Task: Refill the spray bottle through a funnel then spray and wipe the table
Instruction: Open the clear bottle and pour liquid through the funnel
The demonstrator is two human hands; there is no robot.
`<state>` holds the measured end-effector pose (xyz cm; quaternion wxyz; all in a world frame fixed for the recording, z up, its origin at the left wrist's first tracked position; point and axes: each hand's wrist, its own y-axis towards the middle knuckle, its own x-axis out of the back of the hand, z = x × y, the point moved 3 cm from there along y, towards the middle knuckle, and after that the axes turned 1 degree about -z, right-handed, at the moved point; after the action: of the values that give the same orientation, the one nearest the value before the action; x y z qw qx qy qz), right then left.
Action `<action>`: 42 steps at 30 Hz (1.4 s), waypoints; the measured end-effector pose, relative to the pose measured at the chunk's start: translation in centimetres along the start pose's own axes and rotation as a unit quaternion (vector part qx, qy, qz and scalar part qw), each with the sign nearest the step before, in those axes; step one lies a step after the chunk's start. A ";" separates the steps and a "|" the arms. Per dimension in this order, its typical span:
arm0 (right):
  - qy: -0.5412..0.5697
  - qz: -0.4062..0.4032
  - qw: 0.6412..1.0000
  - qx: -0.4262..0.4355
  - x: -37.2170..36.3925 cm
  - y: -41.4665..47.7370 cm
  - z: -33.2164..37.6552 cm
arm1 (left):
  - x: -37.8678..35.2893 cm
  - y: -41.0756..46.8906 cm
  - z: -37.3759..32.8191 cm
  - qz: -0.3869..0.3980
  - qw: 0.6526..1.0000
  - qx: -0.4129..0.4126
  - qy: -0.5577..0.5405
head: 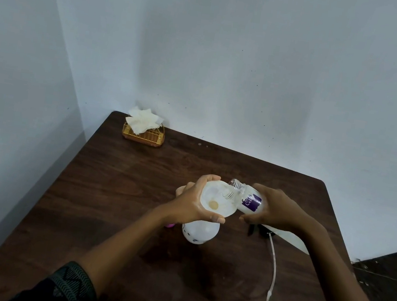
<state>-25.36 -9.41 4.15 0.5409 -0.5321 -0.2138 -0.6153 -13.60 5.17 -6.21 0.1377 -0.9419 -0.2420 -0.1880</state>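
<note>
Centrally on the brown table (115, 189): left hand (195, 201) curled around the rim of the white funnel (215, 201), thumb on the near edge, fingers wrapped over the far edge. Funnel seated in the neck of the white spray bottle (200, 232), standing upright just beneath. Right hand (275, 209) closed around a clear bottle with a purple label (246, 199), tipped leftward, open mouth over the funnel's bowl. Just right of the bottle, lying flat: the sprayer head with its dip tube (274, 268). Far left corner: a napkin holder (143, 135).
</note>
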 end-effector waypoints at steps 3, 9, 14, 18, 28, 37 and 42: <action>0.002 0.000 1.000 -0.001 0.0 0.0 -0.2 | 0.0 0.0 0.1 -0.001 1.000 0.003 -0.003; 0.008 0.000 1.000 0.000 -0.2 0.2 -0.3 | 0.1 -0.1 -0.1 0.001 1.000 0.004 -0.004; 0.009 -0.001 1.000 -0.002 -0.2 0.3 -0.6 | 0.1 -0.2 -0.2 0.003 1.000 0.000 -0.008; 0.007 -0.004 1.000 -0.001 -0.3 0.3 -0.6 | 0.1 -0.2 -0.2 0.000 1.000 0.004 -0.006; 0.012 -0.005 1.000 -0.003 -0.2 0.3 -0.5 | 0.1 -0.3 -0.2 0.002 1.000 0.008 -0.015; 0.005 -0.003 1.000 -0.006 -0.3 0.3 -0.3 | 0.1 -0.3 -0.4 0.003 1.000 0.000 -0.010; -0.001 -0.004 1.000 -0.005 -0.2 0.3 -0.3 | 0.1 -0.3 -0.3 0.003 1.000 -0.004 -0.010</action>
<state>-25.26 -9.64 3.81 0.5356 -0.5349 -0.2130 -0.6178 -13.78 5.38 -5.88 0.1323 -0.9450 -0.2398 -0.1789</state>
